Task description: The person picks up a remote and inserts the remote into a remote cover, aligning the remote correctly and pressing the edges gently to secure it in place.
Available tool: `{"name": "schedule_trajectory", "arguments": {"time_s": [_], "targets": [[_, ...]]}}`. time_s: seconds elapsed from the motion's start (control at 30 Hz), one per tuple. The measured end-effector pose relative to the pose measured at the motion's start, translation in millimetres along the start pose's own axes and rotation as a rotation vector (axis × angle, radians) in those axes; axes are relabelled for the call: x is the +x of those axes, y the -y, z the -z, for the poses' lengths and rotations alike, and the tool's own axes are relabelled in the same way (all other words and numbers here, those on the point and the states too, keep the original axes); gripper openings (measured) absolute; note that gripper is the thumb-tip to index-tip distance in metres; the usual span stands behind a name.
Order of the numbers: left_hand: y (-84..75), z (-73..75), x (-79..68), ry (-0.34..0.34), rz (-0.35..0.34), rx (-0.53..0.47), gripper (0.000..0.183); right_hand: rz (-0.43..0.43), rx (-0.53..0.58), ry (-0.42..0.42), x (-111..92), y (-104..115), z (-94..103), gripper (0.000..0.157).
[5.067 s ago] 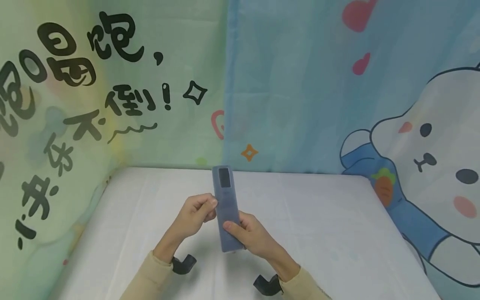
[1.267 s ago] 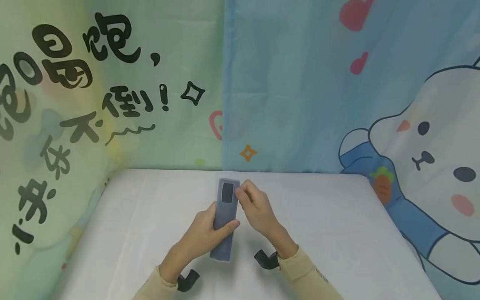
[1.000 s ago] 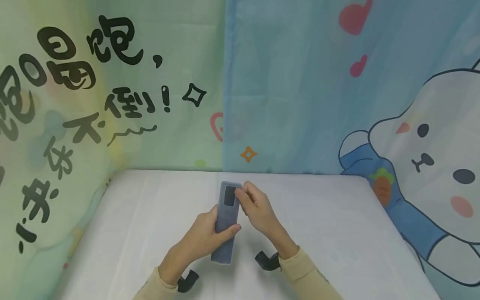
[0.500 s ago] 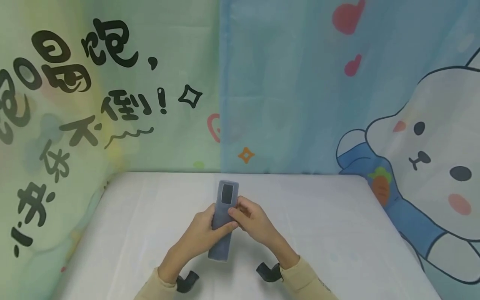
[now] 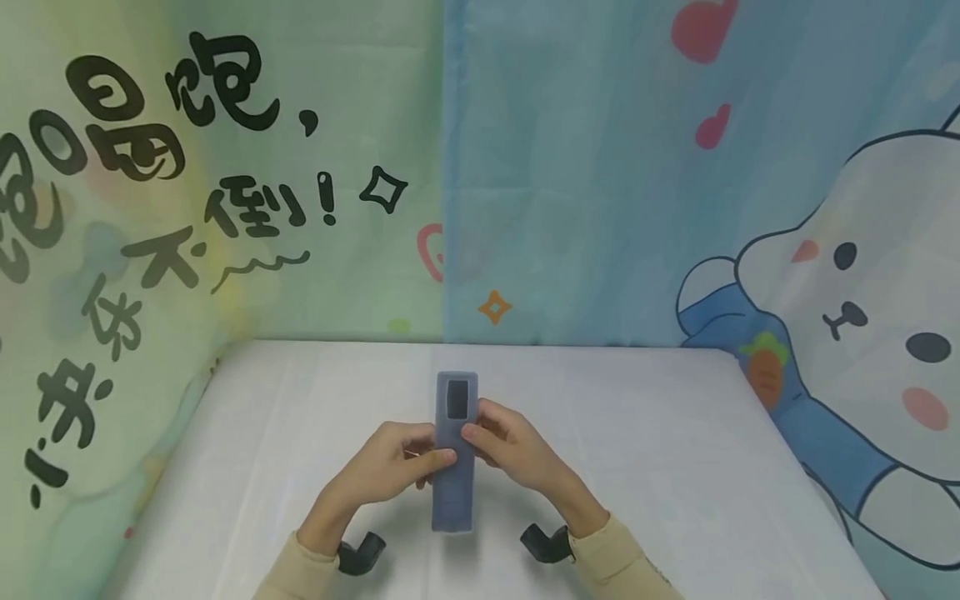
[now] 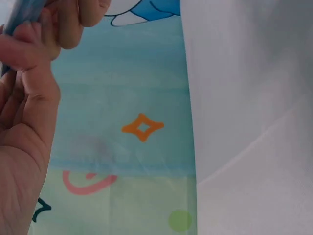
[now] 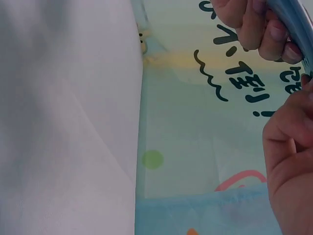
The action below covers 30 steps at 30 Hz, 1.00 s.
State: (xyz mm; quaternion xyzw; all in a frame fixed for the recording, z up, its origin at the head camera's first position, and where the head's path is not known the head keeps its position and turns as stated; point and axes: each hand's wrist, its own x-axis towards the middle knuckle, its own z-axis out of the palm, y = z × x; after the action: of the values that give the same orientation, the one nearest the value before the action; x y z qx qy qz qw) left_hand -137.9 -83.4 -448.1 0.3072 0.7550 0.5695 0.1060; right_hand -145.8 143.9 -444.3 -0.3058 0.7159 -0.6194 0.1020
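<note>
In the head view, a slim blue-grey remote control (image 5: 453, 496) with a dark rectangular window near its top stands nearly upright above the white table. My left hand (image 5: 386, 467) pinches its left edge around mid-length, thumb on the front face. From the other side, my right hand (image 5: 521, 450) grips the right edge a little higher, its thumb just below the window. Only a sliver of the remote control (image 6: 23, 14) shows in the left wrist view. The right wrist view catches its edge (image 7: 293, 24) at the upper right. Fingers behind it are mostly hidden.
A white cloth covers the table (image 5: 637, 433). Behind it hangs a printed curtain (image 5: 570, 183), green on the left and blue on the right, with a cartoon animal at right. Black curved pieces (image 5: 362, 554) stick out at both wrists, beside beige sleeves (image 5: 626, 558).
Five seconds ago the right hand held the lower part; later the left hand wrapped around it. Now the left hand has shifted to the edge, the right thumb is lower, and the remote control is straighter.
</note>
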Motion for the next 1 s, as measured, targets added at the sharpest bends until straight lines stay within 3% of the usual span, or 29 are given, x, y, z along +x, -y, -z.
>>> {"name": "schedule_trajectory", "arguments": {"time_s": [0.23,0.47,0.6,0.7,0.83,1.0], "targets": [[7.7,-0.4,-1.3,-0.017,0.078,0.010,0.017,-0.012,-0.066,-0.093,-2,-3,-0.3,0.010],[18.8,7.3,-14.3,-0.067,0.212,-0.044,0.033,-0.021,0.017,-0.132,-2,-9,4.3,0.010],[19.8,5.3,-16.8,0.008,0.323,-0.175,0.058,-0.006,0.015,-0.145,0,-9,5.3,0.009],[20.1,1.2,-16.1,0.062,0.368,-0.325,0.064,0.010,0.000,-0.151,1,-9,5.2,0.008],[19.5,-3.6,-12.6,0.029,0.382,-0.481,0.066,0.027,-0.044,-0.164,1,-8,5.1,0.012],[16.6,-5.5,-9.3,-0.028,0.398,-0.579,0.060,0.049,-0.070,-0.163,1,-8,5.2,0.020]]}}
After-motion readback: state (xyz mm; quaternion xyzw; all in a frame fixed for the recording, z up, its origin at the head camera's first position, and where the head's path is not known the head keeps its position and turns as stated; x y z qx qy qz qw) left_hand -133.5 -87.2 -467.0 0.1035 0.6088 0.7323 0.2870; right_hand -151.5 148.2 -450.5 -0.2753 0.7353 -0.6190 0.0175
